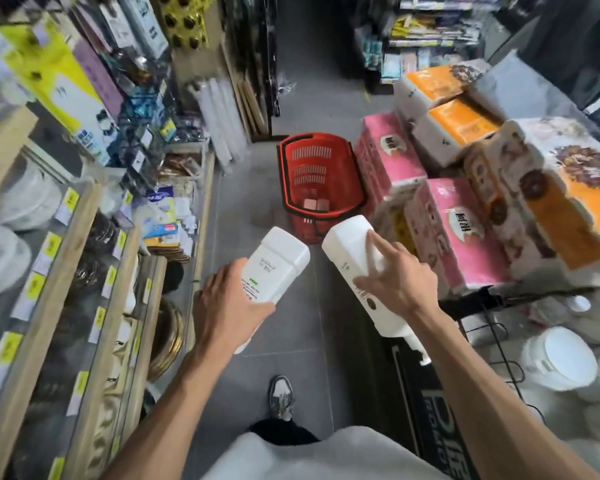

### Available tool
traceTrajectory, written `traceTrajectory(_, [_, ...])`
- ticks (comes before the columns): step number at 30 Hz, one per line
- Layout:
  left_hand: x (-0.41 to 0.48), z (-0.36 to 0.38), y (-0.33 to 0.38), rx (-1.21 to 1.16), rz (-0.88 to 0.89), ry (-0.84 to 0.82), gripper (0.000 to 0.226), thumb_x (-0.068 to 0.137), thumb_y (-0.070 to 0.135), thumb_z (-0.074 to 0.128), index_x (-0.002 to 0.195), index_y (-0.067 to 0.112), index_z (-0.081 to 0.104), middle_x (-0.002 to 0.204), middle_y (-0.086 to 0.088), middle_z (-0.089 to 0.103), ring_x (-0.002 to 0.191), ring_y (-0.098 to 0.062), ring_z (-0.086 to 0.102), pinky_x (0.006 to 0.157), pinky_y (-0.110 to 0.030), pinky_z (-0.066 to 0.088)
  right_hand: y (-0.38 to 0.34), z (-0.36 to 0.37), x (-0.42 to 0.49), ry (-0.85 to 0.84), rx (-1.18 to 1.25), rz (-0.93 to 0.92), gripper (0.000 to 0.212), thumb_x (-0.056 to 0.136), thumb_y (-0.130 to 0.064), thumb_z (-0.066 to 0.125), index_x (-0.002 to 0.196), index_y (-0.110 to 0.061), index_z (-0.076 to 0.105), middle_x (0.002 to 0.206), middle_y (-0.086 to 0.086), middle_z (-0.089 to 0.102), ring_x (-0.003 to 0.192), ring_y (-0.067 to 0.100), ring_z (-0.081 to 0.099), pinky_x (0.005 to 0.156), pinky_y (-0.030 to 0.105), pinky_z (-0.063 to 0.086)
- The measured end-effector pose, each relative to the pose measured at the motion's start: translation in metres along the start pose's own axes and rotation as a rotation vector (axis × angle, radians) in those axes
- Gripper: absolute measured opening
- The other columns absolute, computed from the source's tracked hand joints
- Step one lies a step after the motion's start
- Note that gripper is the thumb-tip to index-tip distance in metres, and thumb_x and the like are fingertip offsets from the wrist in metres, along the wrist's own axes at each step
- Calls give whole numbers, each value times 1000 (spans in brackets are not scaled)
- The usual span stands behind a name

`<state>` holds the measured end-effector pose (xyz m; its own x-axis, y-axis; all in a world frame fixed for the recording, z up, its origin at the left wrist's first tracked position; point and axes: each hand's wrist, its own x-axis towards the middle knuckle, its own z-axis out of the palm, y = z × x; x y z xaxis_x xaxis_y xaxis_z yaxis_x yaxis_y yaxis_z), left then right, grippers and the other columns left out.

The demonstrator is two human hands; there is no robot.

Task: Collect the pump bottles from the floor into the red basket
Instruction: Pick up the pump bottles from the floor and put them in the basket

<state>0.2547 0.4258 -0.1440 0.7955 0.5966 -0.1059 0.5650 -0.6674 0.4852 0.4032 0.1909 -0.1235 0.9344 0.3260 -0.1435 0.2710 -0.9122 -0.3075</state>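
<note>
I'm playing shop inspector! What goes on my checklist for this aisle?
Surface: grey tiled floor; the basket stands on it.
Job's things: red slotted plastic basket ahead; left white plastic pump bottle and right white plastic pump bottle held in the air, outside it.
Clutter: pink and orange wrapped tissue packs beside the basket; white lidded tub.
Grippers: left hand grips one bottle, right hand the other.
Cables: black cable on the floor.
Surroundings: wooden shop shelves, left.
</note>
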Motion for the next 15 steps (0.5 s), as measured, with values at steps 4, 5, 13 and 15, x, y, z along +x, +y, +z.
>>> traceTrajectory(4, [33,-4,-9,3,12,-10,79,61,40,84,131,28,50,122,0,62,112,-29,57,80,-38,41,-23,6,30,9,21,14,90,71,-55,76,150,-49,32,124,-6,60,102,28,66,79,40,52])
traceTrajectory(5, [41,-4,-10,2,14,-8,79,61,40,84,132,28,50,123,0,61,113,-28,57,81,-38,42,-27,8,37,11,24,18,91,72,-55,76,151,-49,32,123,-6,60,101,27,66,80,40,53])
traceTrajectory(13, [129,9,-2,-1,71,-6,82,59,43,83,132,28,48,122,2,63,110,-27,59,81,-37,48,-39,20,112,41,47,20,93,74,-53,77,155,-47,30,125,-7,60,103,23,65,79,38,53])
traceTrajectory(15, [152,8,8,5,75,-15,81,59,42,83,131,28,49,123,1,62,110,-28,59,82,-38,49,-41,19,131,21,83,46,93,75,-52,77,155,-47,30,129,-5,59,105,25,65,84,41,55])
